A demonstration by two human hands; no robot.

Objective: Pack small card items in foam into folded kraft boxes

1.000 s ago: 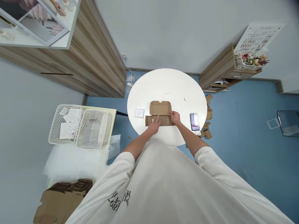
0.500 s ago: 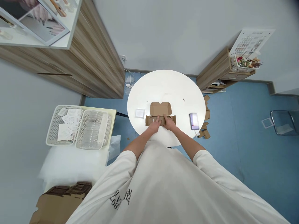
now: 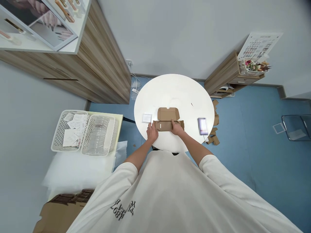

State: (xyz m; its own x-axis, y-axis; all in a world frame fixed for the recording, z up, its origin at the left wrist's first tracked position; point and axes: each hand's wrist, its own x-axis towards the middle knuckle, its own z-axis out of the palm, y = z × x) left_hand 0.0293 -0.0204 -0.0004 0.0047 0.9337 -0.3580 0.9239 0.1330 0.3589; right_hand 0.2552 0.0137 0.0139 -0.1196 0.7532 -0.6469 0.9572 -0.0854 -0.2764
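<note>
A brown cardboard box (image 3: 168, 114), partly unfolded, lies near the front of the round white table (image 3: 175, 90). Its lid panel lies toward the far side and small flaps stick out at both ends. At its left end, my left hand (image 3: 152, 133) has its fingers bent around the end flap. My right hand (image 3: 177, 128) grips the near right part, thumb on top of the panel, the other fingers mostly hidden. A small clear flat case (image 3: 146, 118) lies left of the box.
A phone-like device (image 3: 202, 126), blurred, lies at the table's right with a cable. Two white baskets (image 3: 70, 131) with cards and clear plastic pieces stand on a side table at left. Folded cardboard (image 3: 60, 215) is at lower left; more cardboard pieces (image 3: 215, 139) sit beyond the table's right edge.
My left hand has moved left from the box's middle to its left end flap. My right hand stays on the right part. The view has shifted slightly.
</note>
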